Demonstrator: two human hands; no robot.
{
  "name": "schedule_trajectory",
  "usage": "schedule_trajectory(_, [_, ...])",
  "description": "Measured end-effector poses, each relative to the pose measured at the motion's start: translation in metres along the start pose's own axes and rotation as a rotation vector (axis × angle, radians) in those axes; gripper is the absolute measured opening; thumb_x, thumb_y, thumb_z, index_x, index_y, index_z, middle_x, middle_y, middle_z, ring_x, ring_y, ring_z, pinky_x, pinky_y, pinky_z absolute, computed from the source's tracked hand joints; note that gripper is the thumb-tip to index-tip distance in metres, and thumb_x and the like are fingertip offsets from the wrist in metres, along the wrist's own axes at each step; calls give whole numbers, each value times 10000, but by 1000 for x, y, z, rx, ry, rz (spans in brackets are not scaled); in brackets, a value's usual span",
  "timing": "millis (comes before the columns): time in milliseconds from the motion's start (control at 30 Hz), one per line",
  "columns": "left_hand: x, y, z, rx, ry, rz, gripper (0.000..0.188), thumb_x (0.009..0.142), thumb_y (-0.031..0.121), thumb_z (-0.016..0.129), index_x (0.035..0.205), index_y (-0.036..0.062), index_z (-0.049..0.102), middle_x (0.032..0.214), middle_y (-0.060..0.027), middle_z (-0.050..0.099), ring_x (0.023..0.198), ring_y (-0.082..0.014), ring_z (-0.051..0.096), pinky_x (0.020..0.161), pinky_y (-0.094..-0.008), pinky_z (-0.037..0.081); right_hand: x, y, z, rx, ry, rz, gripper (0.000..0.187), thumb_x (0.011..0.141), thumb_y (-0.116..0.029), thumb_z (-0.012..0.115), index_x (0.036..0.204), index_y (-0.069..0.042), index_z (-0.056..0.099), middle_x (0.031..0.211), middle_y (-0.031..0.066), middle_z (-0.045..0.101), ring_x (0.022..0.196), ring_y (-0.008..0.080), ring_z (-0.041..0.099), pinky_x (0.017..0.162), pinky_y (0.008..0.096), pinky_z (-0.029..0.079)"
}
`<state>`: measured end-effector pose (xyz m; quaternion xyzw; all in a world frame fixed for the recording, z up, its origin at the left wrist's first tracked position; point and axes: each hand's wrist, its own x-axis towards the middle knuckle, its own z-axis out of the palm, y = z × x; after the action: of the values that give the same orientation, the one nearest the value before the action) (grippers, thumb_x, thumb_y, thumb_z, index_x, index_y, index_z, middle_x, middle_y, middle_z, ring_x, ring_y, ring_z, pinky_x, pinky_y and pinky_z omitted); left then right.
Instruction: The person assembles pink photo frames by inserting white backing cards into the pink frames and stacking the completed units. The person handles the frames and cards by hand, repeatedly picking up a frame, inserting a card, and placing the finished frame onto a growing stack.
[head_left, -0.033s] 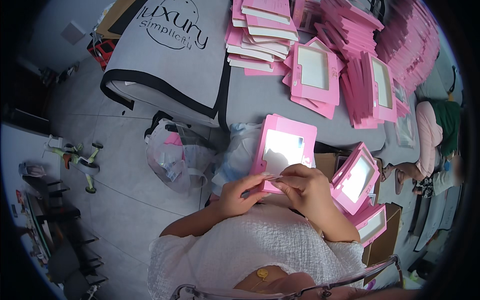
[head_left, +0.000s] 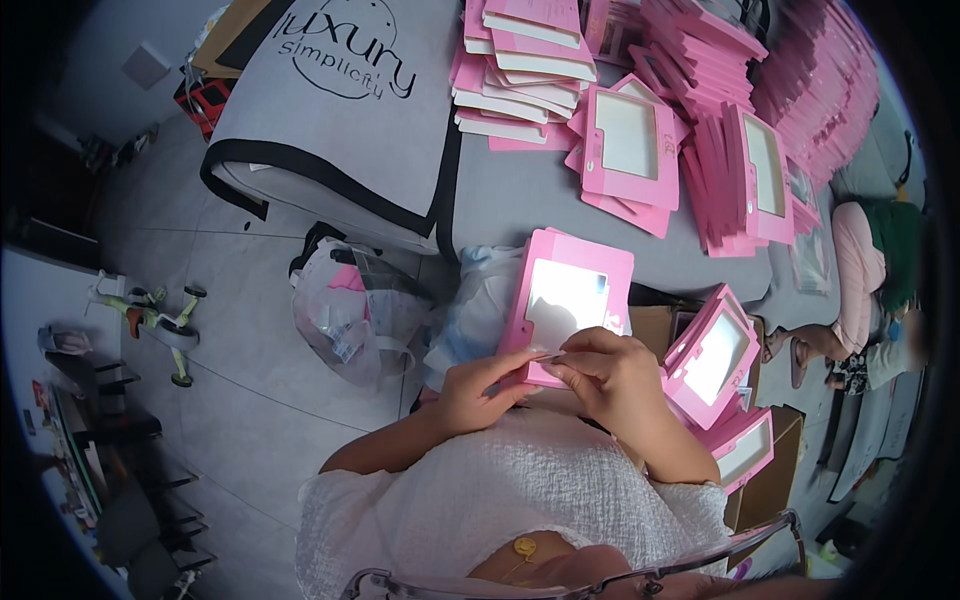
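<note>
A pink box [head_left: 581, 248] with a shiny clear window lies in front of my body, tilted slightly, its near end under my fingers. My left hand [head_left: 478, 393] grips the near left corner, index finger along the top and thumb lower on the end. My right hand [head_left: 622, 378] is closed in a pinch at the same near edge, its fingertips meeting those of the left. Whatever lies between the right fingertips is too small to make out. Part of the box's near end is hidden by the hands.
More pink window boxes [head_left: 711, 362] lean by a cardboard box [head_left: 780, 475] at my right. Stacks of pink boxes [head_left: 527, 75] cover the grey sofa [head_left: 500, 205] ahead. A clear bag [head_left: 345, 310] and a child's bike [head_left: 165, 325] stand left. Another person [head_left: 862, 270] is far right.
</note>
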<state>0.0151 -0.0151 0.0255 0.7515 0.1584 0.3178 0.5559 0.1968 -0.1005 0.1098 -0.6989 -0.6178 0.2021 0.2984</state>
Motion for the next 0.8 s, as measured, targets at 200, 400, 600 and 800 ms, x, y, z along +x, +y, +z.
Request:
schedule_trajectory(200, [16, 6, -2, 213, 7, 170, 328, 733, 57, 772, 1045, 19, 678, 1016, -141, 679, 818, -201, 688, 687, -280, 559, 5, 10, -5, 94, -112, 52, 161, 763, -232, 719, 842, -95, 743, 879, 90, 667, 713, 272, 643, 648, 360, 508])
schedule_trajectory(400, [14, 0, -6, 155, 14, 90, 270, 741, 51, 757, 1000, 4, 696, 979, -145, 690, 781, -211, 693, 656, -280, 566, -21, 64, -58, 210, -331, 177, 166, 789, -233, 718, 890, -106, 751, 886, 98, 691, 785, 269, 655, 694, 331, 508])
schedule_trajectory(600, [16, -10, -6, 128, 11, 85, 258, 755, 21, 741, 1007, 2, 694, 985, -148, 687, 747, -173, 690, 626, -256, 567, -47, 84, -43, 637, -58, 330, 126, 824, -89, 699, 922, -18, 733, 1027, 137, 686, 890, 163, 646, 767, 288, 506])
schedule_trajectory(800, [18, -1, -5, 88, 17, -6, 228, 773, 27, 734, 998, 9, 699, 978, -136, 688, 735, -143, 676, 622, -257, 561, -50, 94, 4, 1003, 221, 482, 452, 878, -35, 595, 1315, -4, 480, 1102, 78, 603, 1134, 161, 535, 952, 292, 420])
